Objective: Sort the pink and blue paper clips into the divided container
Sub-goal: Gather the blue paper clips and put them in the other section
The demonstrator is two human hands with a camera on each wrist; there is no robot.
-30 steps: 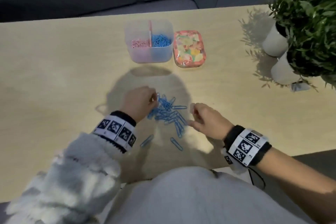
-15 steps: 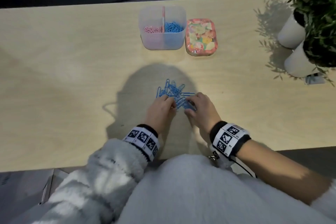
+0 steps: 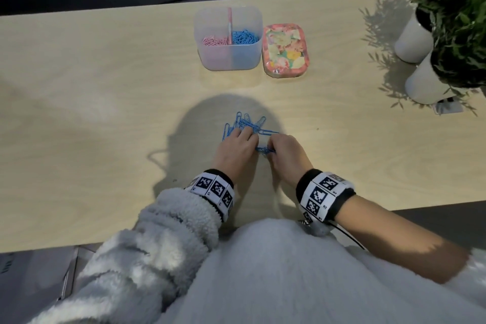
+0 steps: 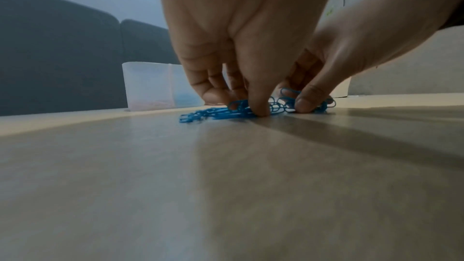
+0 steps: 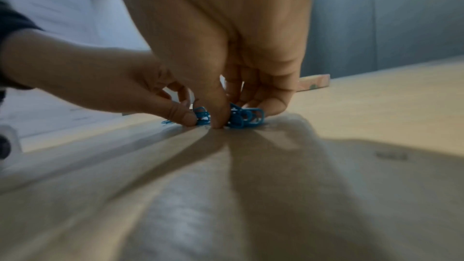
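Note:
A heap of blue paper clips (image 3: 246, 125) lies on the wooden table in front of me. My left hand (image 3: 246, 138) and right hand (image 3: 271, 148) meet at its near edge, fingers curled down, each pinching clips from the heap. The left wrist view shows my left hand (image 4: 241, 104) with thumb and fingers pressed into the blue paper clips (image 4: 213, 113). The right wrist view shows my right hand (image 5: 241, 115) bunching the blue paper clips (image 5: 247, 118). Farther back stands the divided container (image 3: 228, 60), with pink clips (image 3: 214, 41) in its left half and blue clips (image 3: 244, 37) in its right.
A floral-patterned lid (image 3: 285, 51) lies just right of the container. Two white pots (image 3: 414, 39) with green plants stand at the table's right end. The table's near edge runs just below my wrists.
My hands have closed in from both sides of the heap and gathered the scattered clips into one tight bunch. Their fingers now pinch the clips.

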